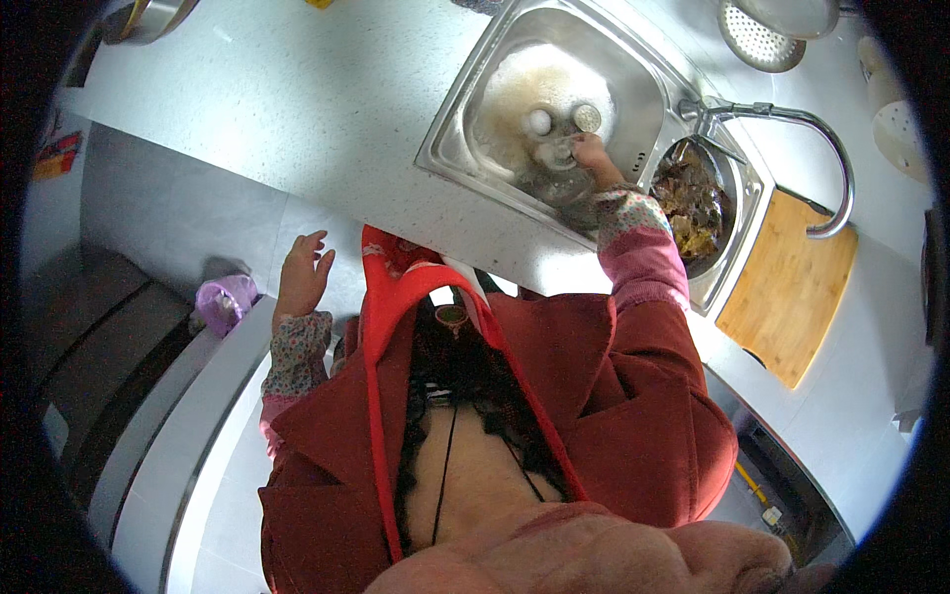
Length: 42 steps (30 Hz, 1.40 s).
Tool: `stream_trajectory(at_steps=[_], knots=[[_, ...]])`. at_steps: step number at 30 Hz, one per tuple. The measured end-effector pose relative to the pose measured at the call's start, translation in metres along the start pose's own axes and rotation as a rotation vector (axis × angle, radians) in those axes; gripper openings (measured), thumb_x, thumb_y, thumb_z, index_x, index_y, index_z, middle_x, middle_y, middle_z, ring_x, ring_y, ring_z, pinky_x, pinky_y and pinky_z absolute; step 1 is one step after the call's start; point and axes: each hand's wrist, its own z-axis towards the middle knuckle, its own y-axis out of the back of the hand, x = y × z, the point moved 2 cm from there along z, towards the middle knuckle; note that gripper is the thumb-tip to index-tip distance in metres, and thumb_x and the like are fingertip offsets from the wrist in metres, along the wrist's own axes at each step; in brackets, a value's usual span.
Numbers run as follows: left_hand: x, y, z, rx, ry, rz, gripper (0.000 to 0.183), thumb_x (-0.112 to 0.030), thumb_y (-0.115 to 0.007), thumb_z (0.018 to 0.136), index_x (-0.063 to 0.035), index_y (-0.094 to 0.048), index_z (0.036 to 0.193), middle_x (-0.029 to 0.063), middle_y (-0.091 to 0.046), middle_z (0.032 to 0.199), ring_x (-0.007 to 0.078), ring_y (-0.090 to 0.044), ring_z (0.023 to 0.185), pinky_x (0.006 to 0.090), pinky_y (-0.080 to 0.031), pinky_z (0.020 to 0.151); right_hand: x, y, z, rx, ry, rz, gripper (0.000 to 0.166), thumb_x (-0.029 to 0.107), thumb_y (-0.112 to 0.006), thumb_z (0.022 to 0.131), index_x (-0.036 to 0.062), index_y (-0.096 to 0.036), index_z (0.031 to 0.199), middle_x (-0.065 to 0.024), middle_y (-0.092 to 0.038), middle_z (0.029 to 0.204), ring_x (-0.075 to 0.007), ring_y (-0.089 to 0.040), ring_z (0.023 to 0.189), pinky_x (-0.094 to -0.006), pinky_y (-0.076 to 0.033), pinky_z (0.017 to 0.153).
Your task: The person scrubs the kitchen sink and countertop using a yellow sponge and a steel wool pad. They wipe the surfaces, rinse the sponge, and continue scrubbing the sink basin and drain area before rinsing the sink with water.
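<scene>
My right hand [591, 154] reaches down into the stainless steel sink basin [646, 89], its fingers at a clear, glass-like item [555, 154] in cloudy water; whether they grip it cannot be told. Just above the fingers in the picture lies a round metal drain strainer [586, 117], with a small white round object [539, 121] to its left. My left hand [303, 276] hangs in the air off the counter's front edge, fingers apart and holding nothing. Patterned sleeve covers are on both forearms.
A metal bowl of dark, wet food pieces [690, 200] sits in the smaller basin under the curved faucet [835, 160]. Right of it lies a wooden cutting board [790, 289]. Perforated skimmers [763, 33] hang at the wall. A purple-lined bin [225, 303] stands lower left.
</scene>
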Motion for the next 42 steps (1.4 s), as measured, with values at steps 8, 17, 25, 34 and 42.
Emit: stream_trajectory(at_steps=[8, 17, 25, 34, 42], knots=[[-0.098, 0.009, 0.064, 0.007, -0.377, -0.172, 0.024, -0.009, -0.053, 0.084, -0.0026, -0.055, 0.107, 0.0107, -0.056, 0.092, 0.0204, -0.057, 0.080, 0.0308, -0.047, 0.068, -0.003, 0.027, -0.032, -0.090, -0.117, 0.536, 0.040, 0.009, -0.057, 0.076, -0.0036, -0.051, 0.113, -0.0136, -0.059, 0.095, -0.0209, -0.057, 0.078, -0.0311, -0.048, 0.066], [-0.225, -0.156, 0.162, 0.406, -0.117, -0.544, 0.042, -0.025, -0.055, 0.087, -0.0033, -0.043, 0.121, 0.0113, -0.051, 0.110, 0.0192, -0.056, 0.088, 0.0312, -0.050, 0.070, 0.065, 0.011, -0.091, -0.141, -0.193, 1.248, 0.045, 0.002, -0.052, 0.078, -0.0070, -0.038, 0.120, -0.0142, -0.053, 0.102, -0.0192, -0.057, 0.078, -0.0276, -0.048, 0.057], [-0.208, -0.243, 0.209, 0.649, 0.307, -0.903, 0.016, -0.018, -0.049, 0.086, -0.0054, -0.055, 0.094, 0.0050, -0.060, 0.086, 0.0139, -0.056, 0.069, 0.0275, -0.048, 0.061, 0.074, -0.014, -0.121, -0.284, -0.020, 1.035, 0.027, 0.001, -0.057, 0.074, -0.0062, -0.056, 0.100, -0.0102, -0.062, 0.084, -0.0170, -0.058, 0.073, -0.0285, -0.048, 0.064], [-0.217, -0.267, 0.239, 0.753, -0.065, -0.326, 0.031, -0.032, -0.064, 0.076, -0.0014, -0.063, 0.079, 0.0041, -0.059, 0.069, 0.0135, -0.054, 0.056, 0.0288, -0.044, 0.050, 0.094, -0.025, -0.128, -0.218, 0.170, 0.617, 0.018, 0.004, -0.056, 0.076, -0.0024, -0.062, 0.092, -0.0121, -0.065, 0.087, -0.0160, -0.059, 0.080, -0.0304, -0.046, 0.074], [-0.179, -0.296, 0.292, 0.691, -0.459, -0.065, 0.023, -0.023, -0.065, 0.071, -0.0009, -0.063, 0.078, 0.0090, -0.062, 0.071, 0.0187, -0.060, 0.066, 0.0346, -0.048, 0.057, 0.069, -0.026, -0.123, 0.011, 0.294, 0.656, 0.023, 0.001, -0.055, 0.077, -0.0024, -0.060, 0.100, -0.0091, -0.064, 0.089, -0.0138, -0.058, 0.084, -0.0267, -0.046, 0.076]])
